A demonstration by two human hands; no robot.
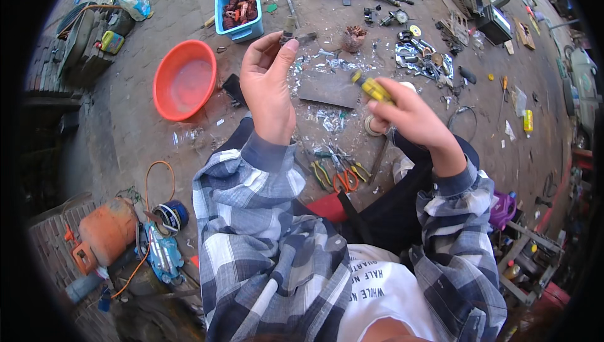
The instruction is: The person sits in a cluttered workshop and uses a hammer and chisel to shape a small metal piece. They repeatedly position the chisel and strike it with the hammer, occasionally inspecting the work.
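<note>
One small dark metal part (304, 38) is pinched between thumb and fingertips of the left hand (270, 87), raised over the paved ground (503, 166). The right hand (412, 115) is curled round a yellow-and-black tool (377, 89). Below, a flat dark plate (328, 90) lies among silvery scraps (328, 119). Past its left edge sits an orange basin (165, 72); off its near edge, orange-handled pliers (345, 181).
</note>
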